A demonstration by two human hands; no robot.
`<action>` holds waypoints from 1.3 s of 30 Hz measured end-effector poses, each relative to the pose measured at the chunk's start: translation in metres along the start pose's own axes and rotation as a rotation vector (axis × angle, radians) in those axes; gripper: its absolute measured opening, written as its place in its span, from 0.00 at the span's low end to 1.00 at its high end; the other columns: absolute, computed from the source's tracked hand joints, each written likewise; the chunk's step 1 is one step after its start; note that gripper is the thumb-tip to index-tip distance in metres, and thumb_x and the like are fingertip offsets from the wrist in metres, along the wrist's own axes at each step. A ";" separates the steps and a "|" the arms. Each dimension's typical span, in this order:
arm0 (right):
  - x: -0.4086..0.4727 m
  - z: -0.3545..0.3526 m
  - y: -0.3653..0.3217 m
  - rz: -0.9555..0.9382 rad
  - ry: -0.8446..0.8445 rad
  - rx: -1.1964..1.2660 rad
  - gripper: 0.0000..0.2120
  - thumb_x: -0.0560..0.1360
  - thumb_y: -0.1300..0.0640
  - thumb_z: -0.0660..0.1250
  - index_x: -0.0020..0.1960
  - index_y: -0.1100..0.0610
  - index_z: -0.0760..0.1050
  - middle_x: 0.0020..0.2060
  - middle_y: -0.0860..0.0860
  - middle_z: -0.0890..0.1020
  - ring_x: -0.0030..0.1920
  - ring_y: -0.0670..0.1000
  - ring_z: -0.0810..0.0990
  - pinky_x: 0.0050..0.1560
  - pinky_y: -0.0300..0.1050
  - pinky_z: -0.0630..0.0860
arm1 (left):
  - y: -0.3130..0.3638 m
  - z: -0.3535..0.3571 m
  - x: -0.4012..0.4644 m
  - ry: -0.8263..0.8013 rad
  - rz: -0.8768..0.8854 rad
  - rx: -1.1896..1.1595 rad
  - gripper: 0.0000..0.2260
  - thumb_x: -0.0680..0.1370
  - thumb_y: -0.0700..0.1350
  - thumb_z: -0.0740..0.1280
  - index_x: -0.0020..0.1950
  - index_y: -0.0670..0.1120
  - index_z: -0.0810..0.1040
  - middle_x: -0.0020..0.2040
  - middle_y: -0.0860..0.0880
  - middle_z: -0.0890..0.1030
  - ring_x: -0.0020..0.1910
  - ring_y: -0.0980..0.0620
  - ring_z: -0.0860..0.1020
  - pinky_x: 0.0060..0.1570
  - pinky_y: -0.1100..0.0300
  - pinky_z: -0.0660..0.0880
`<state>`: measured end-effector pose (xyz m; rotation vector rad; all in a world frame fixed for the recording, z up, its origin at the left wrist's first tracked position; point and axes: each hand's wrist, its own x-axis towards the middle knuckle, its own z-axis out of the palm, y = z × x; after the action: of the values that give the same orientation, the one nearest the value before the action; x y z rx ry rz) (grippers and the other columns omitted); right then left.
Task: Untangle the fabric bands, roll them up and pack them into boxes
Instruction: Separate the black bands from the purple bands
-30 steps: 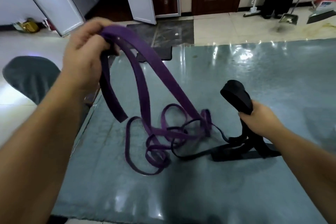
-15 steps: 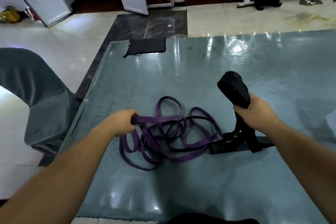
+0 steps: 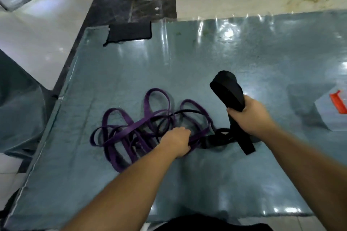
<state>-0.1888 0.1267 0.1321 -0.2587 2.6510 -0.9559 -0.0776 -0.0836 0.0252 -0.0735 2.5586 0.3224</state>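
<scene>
The purple band [image 3: 142, 127] lies limp and looped on the bench [image 3: 244, 62] (tangled with the black band [image 3: 228, 90]). Left hand [image 3: 176, 141] pinches purple; right hand [image 3: 247, 116] grips black. Best taken at a free end.

Two fabric bands lie on the table [image 3: 244, 58]: one purple band [image 3: 120, 133] in tangled loops left of the black band [image 3: 228, 90], which stands partly rolled. One black cloth [image 3: 129, 33] sits far behind the purple band. One box [image 3: 332, 112] sits well right of the black band. Two hands show.
</scene>
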 end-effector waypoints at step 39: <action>0.006 -0.019 -0.008 0.049 0.208 0.196 0.06 0.78 0.56 0.68 0.54 0.53 0.73 0.39 0.50 0.80 0.39 0.53 0.79 0.37 0.45 0.72 | -0.075 -0.132 -0.103 0.549 -0.079 -0.786 0.11 0.76 0.43 0.60 0.46 0.51 0.82 0.29 0.51 0.76 0.28 0.51 0.72 0.34 0.56 0.69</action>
<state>-0.2004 0.1302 0.1499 -0.0510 2.7048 -1.2787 -0.0501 -0.1901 0.1725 -0.6239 2.7582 1.4203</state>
